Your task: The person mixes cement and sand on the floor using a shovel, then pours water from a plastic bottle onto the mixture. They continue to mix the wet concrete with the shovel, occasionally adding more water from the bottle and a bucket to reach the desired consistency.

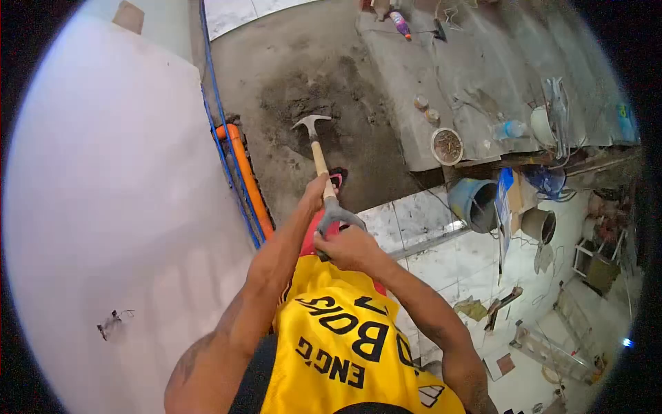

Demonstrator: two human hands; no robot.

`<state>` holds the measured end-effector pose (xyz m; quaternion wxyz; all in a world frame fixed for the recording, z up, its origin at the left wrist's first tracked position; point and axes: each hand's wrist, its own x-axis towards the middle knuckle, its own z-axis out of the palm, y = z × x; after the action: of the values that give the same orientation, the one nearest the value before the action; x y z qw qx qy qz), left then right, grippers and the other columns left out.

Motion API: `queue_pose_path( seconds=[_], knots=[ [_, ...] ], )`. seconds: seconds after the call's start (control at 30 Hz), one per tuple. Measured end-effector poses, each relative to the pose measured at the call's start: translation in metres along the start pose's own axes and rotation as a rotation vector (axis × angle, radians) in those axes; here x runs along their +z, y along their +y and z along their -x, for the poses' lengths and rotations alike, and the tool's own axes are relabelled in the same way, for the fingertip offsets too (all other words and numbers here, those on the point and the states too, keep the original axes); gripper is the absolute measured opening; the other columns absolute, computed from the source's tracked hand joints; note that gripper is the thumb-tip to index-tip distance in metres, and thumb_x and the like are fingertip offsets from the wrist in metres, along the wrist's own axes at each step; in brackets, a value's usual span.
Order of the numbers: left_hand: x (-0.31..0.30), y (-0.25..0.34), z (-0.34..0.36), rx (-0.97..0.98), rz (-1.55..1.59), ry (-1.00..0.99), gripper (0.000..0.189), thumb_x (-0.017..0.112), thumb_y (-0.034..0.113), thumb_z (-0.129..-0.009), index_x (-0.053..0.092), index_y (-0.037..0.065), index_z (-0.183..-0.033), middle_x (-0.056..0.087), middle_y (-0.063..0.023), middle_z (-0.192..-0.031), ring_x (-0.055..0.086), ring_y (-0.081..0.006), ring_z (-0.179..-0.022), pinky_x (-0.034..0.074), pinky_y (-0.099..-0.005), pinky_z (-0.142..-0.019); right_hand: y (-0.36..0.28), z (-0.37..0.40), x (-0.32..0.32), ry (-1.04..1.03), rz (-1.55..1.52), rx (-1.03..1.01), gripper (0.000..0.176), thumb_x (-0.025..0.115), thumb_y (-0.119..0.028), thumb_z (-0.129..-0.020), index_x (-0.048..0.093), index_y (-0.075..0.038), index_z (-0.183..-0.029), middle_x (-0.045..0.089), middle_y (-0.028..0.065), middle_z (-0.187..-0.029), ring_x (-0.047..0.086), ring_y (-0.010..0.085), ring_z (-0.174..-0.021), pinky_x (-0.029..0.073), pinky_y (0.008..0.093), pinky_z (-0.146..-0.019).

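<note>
A shovel (320, 160) with a pale wooden shaft and a grey D-shaped handle stretches away from my body. My left hand (317, 194) is wrapped round the lower part of its shaft. Closer to me, my right hand (349, 246) grips the D-handle. Only the top shoulders of the metal blade show; the rest is hidden in a patch of dark, wet mortar (352, 83) on the grey floor. Beside the shaft, a foot in a pink-strapped sandal (336, 181) is partly visible.
An orange pipe (246, 178) and blue conduits (219, 121) run along the white wall (124, 165) at left. On the right, a dusty sheet (476, 69) holds a round container (447, 147) and bottles. A bucket (473, 204) and ladder (555, 352) stand farther right.
</note>
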<state>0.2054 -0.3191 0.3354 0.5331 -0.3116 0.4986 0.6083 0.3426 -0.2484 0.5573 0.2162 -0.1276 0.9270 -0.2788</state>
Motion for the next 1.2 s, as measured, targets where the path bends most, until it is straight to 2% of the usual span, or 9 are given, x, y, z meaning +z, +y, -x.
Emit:
queue_pose_path(
  seconds=[0.1, 0.3, 0.43, 0.53, 0.6, 0.73, 0.87, 0.97, 1.2],
  knots=[
    [0.013, 0.007, 0.026, 0.024, -0.089, -0.06, 0.037, 0.054, 0.035, -0.091, 0.049, 0.001, -0.104, 0.056, -0.0092, -0.07, 0.058, -0.0204, -0.057, 0.048, -0.0348, -0.045, -0.012, 0.013, -0.007, 0.249, 0.133, -0.049, 0.041, 0.054, -0.015, -0.081, 0.048, -0.006, -0.12, 0.06, 0.0103, -0.069, 0.063, 0.028, -0.061, 0.047, 0.0405, -0.048],
    [0.009, -0.005, 0.046, 0.045, -0.107, 0.06, 0.036, 0.054, 0.033, -0.089, 0.049, 0.0, -0.104, 0.054, -0.0084, -0.069, 0.056, -0.0202, -0.054, 0.048, -0.0348, -0.046, -0.028, 0.004, -0.03, -0.075, 0.074, 0.003, 0.038, 0.051, -0.019, -0.084, 0.051, -0.004, -0.119, 0.063, 0.0086, -0.076, 0.064, 0.027, -0.065, 0.049, 0.0382, -0.051],
    [0.017, 0.009, 0.068, -0.021, -0.085, 0.068, 0.033, 0.055, 0.031, -0.088, 0.049, 0.001, -0.1, 0.054, -0.0093, -0.068, 0.055, -0.0206, -0.052, 0.047, -0.0359, -0.045, -0.042, 0.01, -0.05, 0.147, 0.105, 0.012, 0.039, 0.052, -0.021, -0.083, 0.052, -0.002, -0.118, 0.062, 0.0076, -0.075, 0.064, 0.0242, -0.063, 0.049, 0.0381, -0.051],
    [0.038, 0.03, 0.128, -0.037, 0.025, -0.077, 0.029, 0.057, 0.029, -0.087, 0.05, 0.001, -0.09, 0.055, -0.0106, -0.067, 0.054, -0.0212, -0.051, 0.045, -0.0359, -0.043, -0.064, 0.018, -0.087, 0.101, 0.098, 0.055, 0.039, 0.053, -0.018, -0.082, 0.052, -0.003, -0.117, 0.062, 0.007, -0.075, 0.063, 0.025, -0.061, 0.05, 0.0377, -0.052],
    [0.021, 0.027, 0.087, -0.025, -0.08, -0.021, 0.027, 0.058, 0.028, -0.086, 0.052, 0.002, -0.084, 0.053, -0.0092, -0.064, 0.053, -0.0208, -0.05, 0.044, -0.0351, -0.044, -0.054, 0.003, -0.08, 0.089, 0.053, 0.101, 0.038, 0.054, -0.016, -0.08, 0.053, -0.005, -0.116, 0.062, 0.0074, -0.074, 0.064, 0.0263, -0.061, 0.05, 0.0382, -0.051],
    [0.031, 0.05, 0.058, 0.035, -0.21, 0.174, 0.025, 0.061, 0.026, -0.083, 0.054, 0.004, -0.076, 0.052, -0.0066, -0.06, 0.051, -0.0194, -0.049, 0.041, -0.0334, -0.043, -0.035, -0.029, -0.092, 0.213, 0.047, 0.228, 0.04, 0.059, -0.016, -0.077, 0.053, -0.009, -0.116, 0.064, 0.0096, -0.083, 0.064, 0.0306, -0.068, 0.051, 0.0405, -0.057],
    [0.055, 0.072, 0.073, 0.083, -0.072, -0.136, 0.026, 0.061, 0.029, -0.083, 0.056, 0.003, -0.081, 0.055, -0.0041, -0.062, 0.051, -0.0139, -0.049, 0.041, -0.0287, -0.041, -0.028, -0.013, -0.162, 0.507, -0.275, 0.449, 0.053, 0.072, -0.014, -0.07, 0.053, -0.008, -0.119, 0.065, 0.0168, -0.101, 0.065, 0.0333, -0.085, 0.053, 0.0373, -0.071],
    [0.097, 0.109, 0.119, 0.118, -0.06, -0.229, 0.029, 0.06, 0.032, -0.083, 0.057, 0.003, -0.082, 0.055, -0.003, -0.061, 0.051, -0.0116, -0.049, 0.042, -0.0249, -0.042, -0.027, -0.003, -0.211, 0.763, -0.416, 0.61, 0.051, 0.073, -0.016, -0.07, 0.052, -0.005, -0.115, 0.065, 0.0195, -0.093, 0.066, 0.0335, -0.083, 0.053, 0.04, -0.067],
    [0.136, 0.172, 0.124, 0.159, -0.073, -0.281, 0.032, 0.065, 0.036, -0.08, 0.058, 0.005, -0.08, 0.055, -0.003, -0.063, 0.052, -0.0135, -0.052, 0.042, -0.0251, -0.045, -0.011, -0.015, -0.243, 0.589, -0.078, 0.246, 0.057, 0.072, -0.018, -0.07, 0.051, -0.001, -0.12, 0.065, 0.0153, -0.089, 0.065, 0.0314, -0.073, 0.052, 0.0372, -0.059]
  ],
)
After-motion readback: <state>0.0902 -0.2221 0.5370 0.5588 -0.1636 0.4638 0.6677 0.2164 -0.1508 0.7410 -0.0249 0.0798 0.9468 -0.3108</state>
